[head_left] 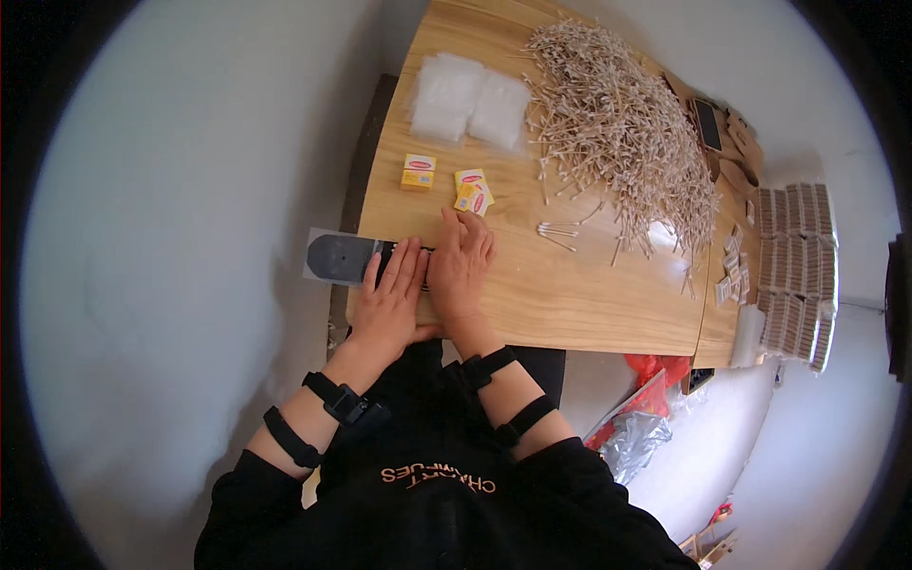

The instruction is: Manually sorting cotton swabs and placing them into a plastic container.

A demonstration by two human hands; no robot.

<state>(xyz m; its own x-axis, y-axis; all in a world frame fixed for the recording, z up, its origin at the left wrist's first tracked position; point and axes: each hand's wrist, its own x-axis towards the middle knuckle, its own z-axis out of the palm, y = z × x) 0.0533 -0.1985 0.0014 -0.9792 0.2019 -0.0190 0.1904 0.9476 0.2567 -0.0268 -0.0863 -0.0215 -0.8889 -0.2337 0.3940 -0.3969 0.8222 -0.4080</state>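
Observation:
A flat dark grey piece with a rounded end [342,258], in a clear plastic sleeve, lies at the table's left edge and sticks out past it. My left hand [382,306] is open and rests on the sleeve with its fingers stretched out flat. Close beside it, my right hand [460,275] is closed, its fingers bent and drawn together at the sleeve's right end. Whatever lies beneath its fingers is hidden. Just beyond the hands are a small yellow and white box [418,173] and some yellow and white cards [473,192], partly overlapping.
A large heap of cotton swabs [627,123] covers the table's far right. A few swabs [558,234] lie loose nearer me. Clear plastic bags [446,95] are stacked at the far left. A phone [708,125] and tall bundled stacks [798,271] stand along the right side.

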